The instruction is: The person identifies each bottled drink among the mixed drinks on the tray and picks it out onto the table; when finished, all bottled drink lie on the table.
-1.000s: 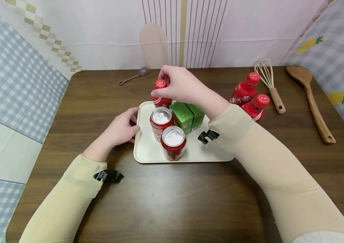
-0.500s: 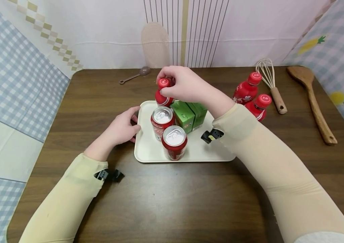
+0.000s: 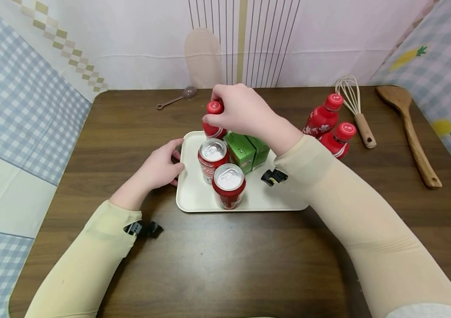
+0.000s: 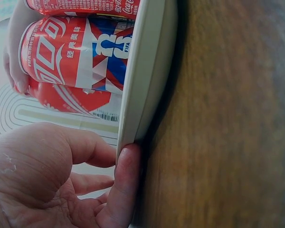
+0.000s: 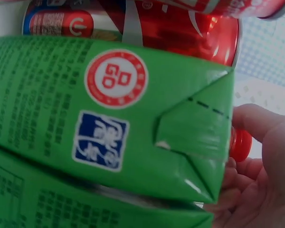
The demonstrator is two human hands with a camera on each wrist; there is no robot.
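Note:
On the table lies a cream tray (image 3: pixel 267 198) carrying two red soda cans, the rear can (image 3: pixel 213 152) and the front can (image 3: pixel 229 179), and two green drink cartons (image 3: pixel 239 152) side by side. My left hand (image 3: pixel 162 165) is at the tray's left edge, its thumb and a finger pinching the rim in the left wrist view. My right hand (image 3: pixel 243 108) reaches over the cartons and grips a red bottle (image 3: pixel 212 129) near its cap. This bottle stands upright at the tray's back left corner, behind the rear can. Its base is hidden in the head view.
Two more red bottles, a rear one (image 3: pixel 322 115) and a nearer one (image 3: pixel 338 139), stand right of the tray, partly behind my right forearm. A whisk (image 3: pixel 358 115) and a wooden spatula (image 3: pixel 408 132) lie farther right. A small measuring spoon (image 3: pixel 177 99) lies at the back.
The red bottle in my right hand has shifted very slightly right. My right thumb and fingers have moved a little around its top. The left hand stays at the tray's edge.

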